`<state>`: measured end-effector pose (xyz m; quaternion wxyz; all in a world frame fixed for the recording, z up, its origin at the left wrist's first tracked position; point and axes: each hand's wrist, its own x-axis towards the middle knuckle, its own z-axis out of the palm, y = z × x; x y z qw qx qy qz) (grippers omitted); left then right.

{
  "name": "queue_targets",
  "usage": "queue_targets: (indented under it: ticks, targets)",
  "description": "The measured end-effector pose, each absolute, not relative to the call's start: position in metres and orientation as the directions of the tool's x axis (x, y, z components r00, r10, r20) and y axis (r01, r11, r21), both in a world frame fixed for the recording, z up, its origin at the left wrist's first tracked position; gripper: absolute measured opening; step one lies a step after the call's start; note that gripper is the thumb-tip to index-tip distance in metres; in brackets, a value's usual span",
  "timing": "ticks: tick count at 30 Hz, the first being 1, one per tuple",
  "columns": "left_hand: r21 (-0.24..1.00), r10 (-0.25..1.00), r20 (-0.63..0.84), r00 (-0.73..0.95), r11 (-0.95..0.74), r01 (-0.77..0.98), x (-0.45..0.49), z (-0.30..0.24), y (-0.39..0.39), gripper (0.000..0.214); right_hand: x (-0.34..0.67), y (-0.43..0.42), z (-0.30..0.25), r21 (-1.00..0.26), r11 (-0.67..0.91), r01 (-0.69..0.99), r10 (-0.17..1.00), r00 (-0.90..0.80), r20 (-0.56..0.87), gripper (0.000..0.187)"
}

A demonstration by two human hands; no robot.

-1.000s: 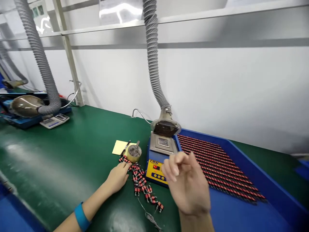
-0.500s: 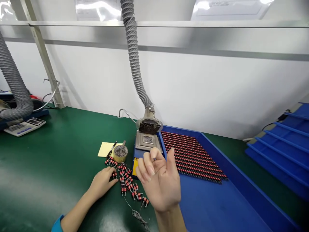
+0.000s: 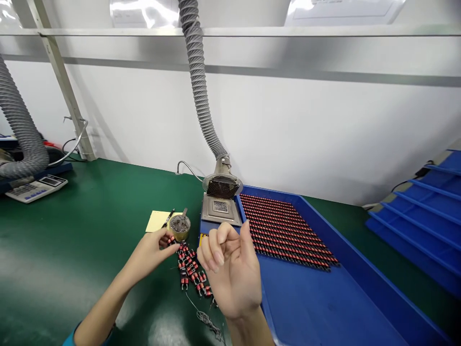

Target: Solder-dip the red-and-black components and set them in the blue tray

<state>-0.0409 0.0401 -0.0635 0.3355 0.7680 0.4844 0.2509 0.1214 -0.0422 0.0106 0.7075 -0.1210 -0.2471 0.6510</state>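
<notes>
My left hand (image 3: 153, 250) reaches over the upper end of a pile of small red-and-black components (image 3: 190, 264) with metal legs. Its thumb and fingers close around some of them beside a small round tin (image 3: 179, 227) of grey material with a flat stick in it. The fingertips partly hide what they grip. My right hand (image 3: 232, 271) is raised, palm up, in front of the pile's right side. Its fingers curl loosely, the thumb stands apart, and nothing shows in the palm.
Behind my right hand, a metal-topped heated unit (image 3: 221, 207) sits under an exhaust hose (image 3: 201, 86). A blue tray (image 3: 317, 302) holds rows of similar components (image 3: 288, 233). Yellow paper (image 3: 156, 220), a pen (image 3: 167, 218), a grey cord (image 3: 207, 321), a calculator (image 3: 38, 187) and stacked blue trays (image 3: 421, 216) surround them.
My left hand has moved up and slightly right, from the pile's left side to the components by the tin. My right hand has shifted slightly left, still palm up.
</notes>
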Motion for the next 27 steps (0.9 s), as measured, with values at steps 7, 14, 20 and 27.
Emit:
queue_targets:
  ticks: [7, 14, 20, 27]
  targets:
    - [0.947, 0.858, 0.273, 0.435, -0.319, 0.037, -0.023, 0.013, -0.016, 0.014, 0.117, -0.042, 0.007, -0.408, 0.075, -0.91, 0.993, 0.032, 0.111, 0.049]
    - [0.953, 0.706, 0.278, 0.651, -0.29, -0.093, -0.01, 0.026, -0.035, 0.022, 0.114, -0.043, 0.008, -0.304, 0.028, -0.952, 0.999, 0.013, 0.05, 0.05]
    - [0.944, 0.67, 0.249, 0.7, -0.328, -0.022, -0.01, 0.025, -0.033, 0.029, 0.111, -0.042, 0.008, -0.357, 0.019, -0.934, 0.997, -0.008, 0.075, 0.058]
    - [0.939, 0.649, 0.213, 0.73, -0.342, 0.029, -0.01, 0.026, -0.032, 0.032, 0.111, -0.04, 0.004, -0.387, 0.047, -0.921, 0.995, 0.01, 0.096, 0.062]
